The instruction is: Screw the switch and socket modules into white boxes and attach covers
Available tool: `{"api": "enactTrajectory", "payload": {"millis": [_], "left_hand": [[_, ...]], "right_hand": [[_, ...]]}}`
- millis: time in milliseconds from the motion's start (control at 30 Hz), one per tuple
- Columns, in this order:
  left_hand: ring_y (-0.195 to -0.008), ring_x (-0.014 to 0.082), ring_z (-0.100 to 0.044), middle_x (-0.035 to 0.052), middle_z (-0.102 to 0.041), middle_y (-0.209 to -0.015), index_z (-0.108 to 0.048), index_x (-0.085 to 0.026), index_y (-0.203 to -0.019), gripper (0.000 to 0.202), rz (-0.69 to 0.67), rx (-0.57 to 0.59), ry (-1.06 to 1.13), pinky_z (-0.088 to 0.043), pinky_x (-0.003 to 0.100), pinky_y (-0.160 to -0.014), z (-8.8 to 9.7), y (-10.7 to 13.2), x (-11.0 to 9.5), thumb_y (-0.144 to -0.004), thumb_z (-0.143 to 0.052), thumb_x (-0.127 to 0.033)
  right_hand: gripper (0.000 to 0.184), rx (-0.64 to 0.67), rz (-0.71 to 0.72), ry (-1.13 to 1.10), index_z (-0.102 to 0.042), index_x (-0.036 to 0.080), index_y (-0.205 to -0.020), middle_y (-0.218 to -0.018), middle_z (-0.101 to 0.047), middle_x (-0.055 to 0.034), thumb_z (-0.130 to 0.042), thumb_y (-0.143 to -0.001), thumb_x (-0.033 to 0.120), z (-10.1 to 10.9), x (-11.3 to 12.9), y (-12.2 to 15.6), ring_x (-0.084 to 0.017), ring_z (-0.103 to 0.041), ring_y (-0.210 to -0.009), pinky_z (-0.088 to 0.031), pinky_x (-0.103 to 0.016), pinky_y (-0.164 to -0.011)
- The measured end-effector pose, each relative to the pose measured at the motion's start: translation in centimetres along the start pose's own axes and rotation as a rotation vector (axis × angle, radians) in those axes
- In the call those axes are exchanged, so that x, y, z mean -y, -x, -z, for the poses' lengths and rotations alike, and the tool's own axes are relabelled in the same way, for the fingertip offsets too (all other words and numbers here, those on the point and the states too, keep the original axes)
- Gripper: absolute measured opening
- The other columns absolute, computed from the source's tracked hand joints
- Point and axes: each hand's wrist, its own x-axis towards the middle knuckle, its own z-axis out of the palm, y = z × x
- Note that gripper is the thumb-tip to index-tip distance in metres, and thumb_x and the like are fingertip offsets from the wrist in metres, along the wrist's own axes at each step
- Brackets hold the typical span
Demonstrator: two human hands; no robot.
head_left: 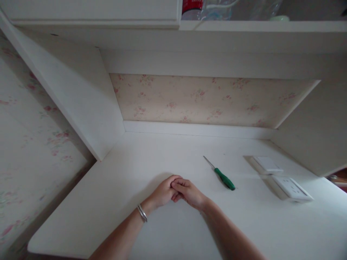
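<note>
**Green screwdriver (pixel 224 178) on the white desktop (pixel 89 213)**

It lies beyond your right hand (pixel 192 195), to its right. Your left hand (pixel 163 191) and that one are clasped together, fingers curled. Farther right sit a white panel (pixel 267 164) and a socket (pixel 290 187).

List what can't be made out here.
All in the head view:
Palms of the left hand and right hand: hidden by their clasp.
Tip shape of the green-handled screwdriver: too small.
Top of the red-labelled bottle: cut off by the upper edge.
Slot shapes of the power socket: blurred.
</note>
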Motion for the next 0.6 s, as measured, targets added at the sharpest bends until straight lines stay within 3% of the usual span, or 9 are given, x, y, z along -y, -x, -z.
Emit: {"api": "enactTrajectory", "payload": {"millis": [233,600], "left_hand": [[-0.059,0.0106,-0.050,0.0047,-0.060,-0.081,-0.057,-0.012,-0.105,0.042,0.004,0.008,-0.029,-0.037,0.020,-0.050,0.05,-0.07,0.17,-0.066,-0.044,-0.008],[-0.050,0.0076,-0.044,0.0009,-0.056,-0.071,-0.056,-0.012,-0.105,0.037,0.000,0.058,-0.025,-0.034,0.018,-0.044,0.12,-0.05,0.27,-0.071,-0.044,-0.010]], "right_hand": [[0.036,0.001,-0.005,0.015,-0.059,0.012,-0.076,-0.062,-0.062,-0.0015,-0.068,-0.074,0.047,-0.09,0.13,-0.02,-0.013,-0.061,-0.058,-0.048,-0.027,-0.057],[0.036,-0.005,-0.014,0.025,-0.059,0.012,-0.075,-0.062,-0.062,-0.0015,-0.068,-0.075,0.047,-0.13,0.32,0.18,-0.014,-0.061,-0.059,-0.048,-0.028,-0.058]]}}
